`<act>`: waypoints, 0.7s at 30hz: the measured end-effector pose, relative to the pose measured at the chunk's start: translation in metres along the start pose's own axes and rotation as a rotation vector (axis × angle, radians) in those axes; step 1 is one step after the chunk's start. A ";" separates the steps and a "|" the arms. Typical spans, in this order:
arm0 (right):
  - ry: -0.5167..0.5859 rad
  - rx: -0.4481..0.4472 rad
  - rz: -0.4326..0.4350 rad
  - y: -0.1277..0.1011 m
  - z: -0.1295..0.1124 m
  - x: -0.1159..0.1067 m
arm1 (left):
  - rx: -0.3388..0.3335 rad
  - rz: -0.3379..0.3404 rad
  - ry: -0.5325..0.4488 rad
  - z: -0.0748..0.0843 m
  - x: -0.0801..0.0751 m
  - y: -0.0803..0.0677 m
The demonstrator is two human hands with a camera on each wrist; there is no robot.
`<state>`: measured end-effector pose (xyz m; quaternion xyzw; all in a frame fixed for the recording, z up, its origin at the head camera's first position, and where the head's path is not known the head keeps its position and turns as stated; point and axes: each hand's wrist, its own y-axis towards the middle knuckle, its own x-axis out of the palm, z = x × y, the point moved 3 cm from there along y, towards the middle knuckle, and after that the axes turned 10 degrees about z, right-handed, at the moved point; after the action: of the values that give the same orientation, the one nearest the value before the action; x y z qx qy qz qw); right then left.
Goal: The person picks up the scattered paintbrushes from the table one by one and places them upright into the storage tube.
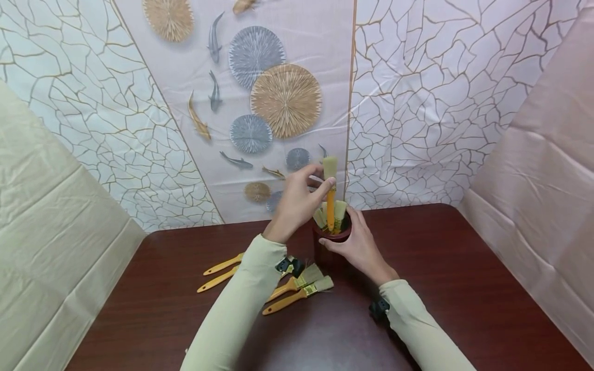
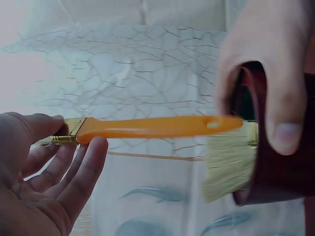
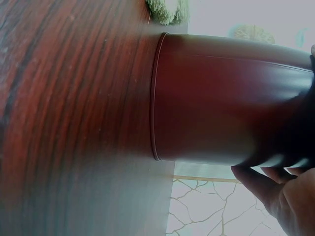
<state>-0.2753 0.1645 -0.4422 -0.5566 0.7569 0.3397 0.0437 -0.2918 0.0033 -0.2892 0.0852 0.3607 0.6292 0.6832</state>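
My left hand [image 1: 297,202] pinches a paintbrush [image 1: 330,207] near its metal ferrule, bristles up, with the yellow handle pointing down over the opening of a dark red cup [image 1: 325,253]. In the left wrist view, the handle's holed end [image 2: 226,122] overlaps the cup's mouth; whether it touches anything inside cannot be seen. My right hand [image 1: 359,248] grips the cup around its rim, thumb on the near side. The cup stands upright on the table, as the right wrist view shows its base [image 3: 160,98]. Several brushes [image 1: 340,210] stand in it, bristles up.
Several more yellow-handled paintbrushes [image 1: 284,303] lie on the dark wooden table [image 1: 436,257], left of and in front of the cup, some partly hidden by the left forearm. A patterned cloth wall [image 1: 417,129] rises behind the table's far edge.
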 end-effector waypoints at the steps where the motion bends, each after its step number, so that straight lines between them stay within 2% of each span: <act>1: -0.002 0.002 0.000 0.000 0.000 0.000 | -0.008 -0.012 0.030 -0.003 0.004 0.001; 6: 0.008 0.004 0.004 0.000 0.001 0.002 | -0.064 -0.124 0.120 -0.020 0.020 0.004; 11: 0.005 -0.003 0.001 0.001 0.000 0.002 | -0.059 -0.222 0.172 -0.032 0.031 0.007; 16: -0.008 -0.013 0.005 0.001 0.001 0.002 | -0.012 -0.312 0.209 -0.037 0.038 0.009; 21: 0.011 -0.010 0.007 0.000 0.003 0.002 | 0.063 -0.418 0.184 -0.039 0.048 0.014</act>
<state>-0.2766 0.1651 -0.4456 -0.5559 0.7575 0.3405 0.0355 -0.3288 0.0370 -0.3281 -0.0280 0.4506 0.4674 0.7601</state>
